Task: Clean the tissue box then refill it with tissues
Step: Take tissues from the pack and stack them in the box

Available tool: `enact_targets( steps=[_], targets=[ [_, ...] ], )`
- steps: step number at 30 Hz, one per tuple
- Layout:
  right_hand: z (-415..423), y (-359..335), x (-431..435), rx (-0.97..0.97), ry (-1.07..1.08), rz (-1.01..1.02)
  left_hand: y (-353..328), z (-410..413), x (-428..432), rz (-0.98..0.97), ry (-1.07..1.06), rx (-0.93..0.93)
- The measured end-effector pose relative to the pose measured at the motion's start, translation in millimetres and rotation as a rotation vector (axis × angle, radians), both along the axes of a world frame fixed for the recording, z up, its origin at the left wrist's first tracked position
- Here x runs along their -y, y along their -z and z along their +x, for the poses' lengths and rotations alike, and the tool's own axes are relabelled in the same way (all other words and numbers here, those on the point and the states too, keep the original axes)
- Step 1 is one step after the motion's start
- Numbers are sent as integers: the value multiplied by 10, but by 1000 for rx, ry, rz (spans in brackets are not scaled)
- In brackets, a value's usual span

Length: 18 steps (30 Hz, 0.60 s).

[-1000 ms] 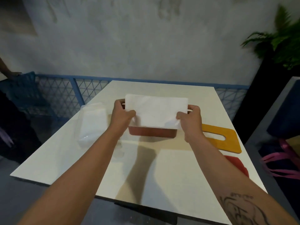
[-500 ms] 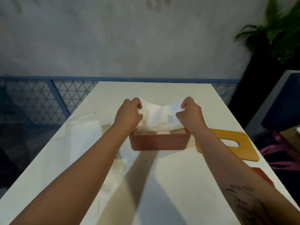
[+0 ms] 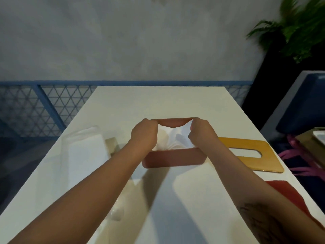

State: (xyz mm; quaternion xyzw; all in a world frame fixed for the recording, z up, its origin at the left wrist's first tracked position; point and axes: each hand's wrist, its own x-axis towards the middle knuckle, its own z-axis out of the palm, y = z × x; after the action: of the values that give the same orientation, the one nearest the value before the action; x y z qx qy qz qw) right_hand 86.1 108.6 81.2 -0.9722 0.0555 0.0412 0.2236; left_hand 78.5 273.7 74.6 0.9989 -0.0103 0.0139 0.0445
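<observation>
Head view, looking down the length of a white table [image 3: 158, 103]: the reddish-brown tissue box [image 3: 173, 160] sits at the middle of the table with its top open. Both hands are over it. The left hand [image 3: 143, 133] has its fingers curled tight on the left end of a stack of white tissues [image 3: 173, 140], and the right hand [image 3: 202, 132] pinches the right end in the same way. Between the two grips the stack sags in the middle, and its lower edge is down inside the box, behind the near wall. The far wall of the box shows above the dip in the paper.

Just right of the box, flat on the table, lies a yellow lid [image 3: 269, 162] with a long rounded slot cut through it. It is apart from the box, and the right forearm crosses its left edge. On the left side of the table there is a white pack in clear plastic [image 3: 84, 150]; what it holds is too blurred to tell. A red cloth [image 3: 288, 192] pokes out at the near right edge, partly under the right forearm, which bears a dark tattoo [image 3: 260, 219]. Beyond the table's far end runs a blue mesh fence [image 3: 35, 110] against a grey wall, and a green plant [image 3: 295, 29] stands at the far right.
</observation>
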Motion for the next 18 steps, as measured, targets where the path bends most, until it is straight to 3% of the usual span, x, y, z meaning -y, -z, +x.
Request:
enact_targets(
  steps=[10,18],
  targets=[
    [-26,17,-50,15,-60,-189,1,1,25,265,6,19],
    [-24,-46,-148,148,-153,-325,-47,81,85,201,93,29]
  ],
)
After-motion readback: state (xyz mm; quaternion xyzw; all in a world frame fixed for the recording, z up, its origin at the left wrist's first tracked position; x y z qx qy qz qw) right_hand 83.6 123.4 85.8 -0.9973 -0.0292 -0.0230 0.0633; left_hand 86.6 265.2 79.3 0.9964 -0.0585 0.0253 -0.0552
